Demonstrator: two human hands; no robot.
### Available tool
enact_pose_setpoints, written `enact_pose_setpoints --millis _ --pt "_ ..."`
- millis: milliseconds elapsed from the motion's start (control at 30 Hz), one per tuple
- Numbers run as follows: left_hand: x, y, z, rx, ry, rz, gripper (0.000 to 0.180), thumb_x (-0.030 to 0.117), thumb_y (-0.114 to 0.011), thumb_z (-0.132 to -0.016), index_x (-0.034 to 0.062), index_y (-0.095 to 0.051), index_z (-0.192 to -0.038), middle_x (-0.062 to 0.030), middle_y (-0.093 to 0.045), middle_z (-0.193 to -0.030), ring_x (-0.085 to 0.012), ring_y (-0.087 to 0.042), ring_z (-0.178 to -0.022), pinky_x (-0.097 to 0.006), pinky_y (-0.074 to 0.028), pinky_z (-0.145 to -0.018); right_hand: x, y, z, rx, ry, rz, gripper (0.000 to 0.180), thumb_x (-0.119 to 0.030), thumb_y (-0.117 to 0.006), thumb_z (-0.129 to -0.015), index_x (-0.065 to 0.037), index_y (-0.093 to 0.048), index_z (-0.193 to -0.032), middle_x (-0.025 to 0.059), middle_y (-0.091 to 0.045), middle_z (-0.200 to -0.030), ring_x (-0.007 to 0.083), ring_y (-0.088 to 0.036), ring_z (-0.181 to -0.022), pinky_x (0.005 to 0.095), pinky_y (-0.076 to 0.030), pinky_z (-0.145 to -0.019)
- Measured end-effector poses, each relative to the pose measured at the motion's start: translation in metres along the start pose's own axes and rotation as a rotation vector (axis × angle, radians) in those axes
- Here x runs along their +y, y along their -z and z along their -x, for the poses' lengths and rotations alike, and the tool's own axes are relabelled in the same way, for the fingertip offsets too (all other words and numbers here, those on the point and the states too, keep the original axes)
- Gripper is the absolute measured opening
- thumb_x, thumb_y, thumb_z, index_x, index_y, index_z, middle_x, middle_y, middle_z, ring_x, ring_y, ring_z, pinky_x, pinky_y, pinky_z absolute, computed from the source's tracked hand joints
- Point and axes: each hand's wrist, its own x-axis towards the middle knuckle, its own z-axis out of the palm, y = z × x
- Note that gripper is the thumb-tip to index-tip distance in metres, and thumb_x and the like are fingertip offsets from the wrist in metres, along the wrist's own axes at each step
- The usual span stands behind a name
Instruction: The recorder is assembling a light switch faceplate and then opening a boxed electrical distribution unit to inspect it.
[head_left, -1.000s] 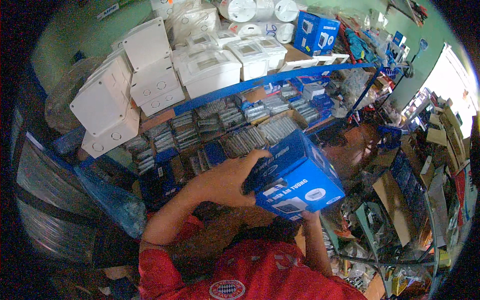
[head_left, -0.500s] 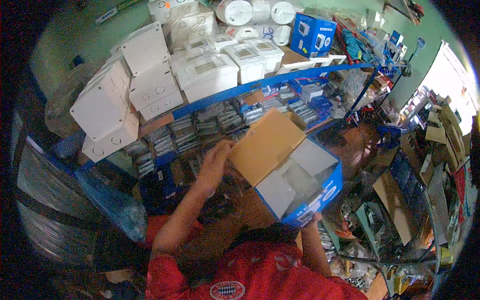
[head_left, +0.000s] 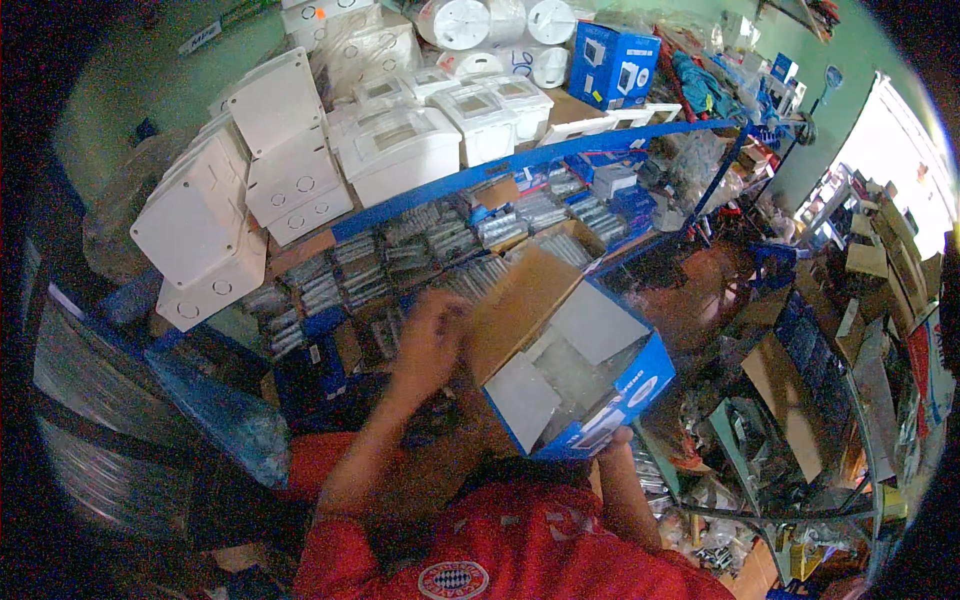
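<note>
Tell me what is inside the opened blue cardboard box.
Inside the opened blue cardboard box lies something pale wrapped in clear plastic, between grey inner flaps. What it is cannot be seen; the wrap and flaps cover it. The right hand supports the box from below.

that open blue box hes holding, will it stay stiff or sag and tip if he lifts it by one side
The blue box looks like thin cardboard with its flaps open, so it may flex. The right hand props it from below, already tilted, so the loose contents could slide. The left hand at the brown flap likely steadies it.
</note>
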Motion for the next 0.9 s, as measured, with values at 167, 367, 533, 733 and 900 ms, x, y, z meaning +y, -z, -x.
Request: enact_pose_setpoints --millis 167,367,533,733,900 --pt "0.079 0.06 0.006 -0.192 -0.469 -0.318 0.033 0.02 -0.063 -0.08 0.0079 -0.056 -0.11 -0.0134 -0.051 -0.118 -0.0335 -0.046 -0.111 -0.043 -0.037 -0.095 0.0 -0.003 -0.006 0.001 -0.006 -0.015 0.064 -0.039 -0.068 -0.065 0.002 -0.052 -0.112 0.0117 -0.061 -0.104 0.0247 -0.061 -0.093 0.0379 -0.05 -0.079" --pt "0.088 0.037 0.008 -0.435 -0.485 -0.093 0.046 0.033 -0.066 -0.079 0.0085 -0.053 -0.116 -0.0137 -0.049 -0.12 -0.0335 -0.046 -0.114 -0.043 -0.038 -0.097 0.002 -0.005 -0.008 -0.053 -0.033 -0.024 0.065 -0.04 -0.068 -0.065 0.001 -0.052 -0.113 0.0119 -0.061 -0.104 0.0251 -0.061 -0.093 0.0383 -0.051 -0.079" --pt "0.077 0.028 0.014 -0.461 -0.35 -0.039 0.051 0.033 -0.072 -0.074 0.0087 -0.054 -0.115 -0.0118 -0.05 -0.12 -0.0305 -0.048 -0.114 -0.041 -0.038 -0.098 0.001 0.001 -0.004 -0.053 -0.029 -0.04 0.066 -0.041 -0.068 -0.065 0.001 -0.051 -0.114 0.012 -0.061 -0.105 0.0254 -0.061 -0.093 0.0387 -0.051 -0.079" --pt "0.085 0.026 0.014 -0.452 -0.271 -0.006 0.045 0.027 -0.073 -0.073 0.007 -0.056 -0.11 -0.0125 -0.052 -0.117 -0.0306 -0.051 -0.111 -0.039 -0.042 -0.094 0.0 0.009 0.002 -0.044 -0.019 -0.058 0.067 -0.042 -0.069 -0.066 0.001 -0.051 -0.114 0.0122 -0.06 -0.105 0.0258 -0.061 -0.094 0.0391 -0.051 -0.079" --pt "0.083 0.022 0.021 -0.375 -0.353 -0.132 0.034 0.02 -0.069 -0.074 0.0039 -0.056 -0.101 -0.0146 -0.052 -0.114 -0.0336 -0.057 -0.098 -0.04 -0.048 -0.084 0.001 0.004 0.001 -0.049 -0.015 -0.073 0.068 -0.042 -0.069 -0.066 0.001 -0.051 -0.115 0.0124 -0.06 -0.106 0.0261 -0.06 -0.094 0.0394 -0.051 -0.079"
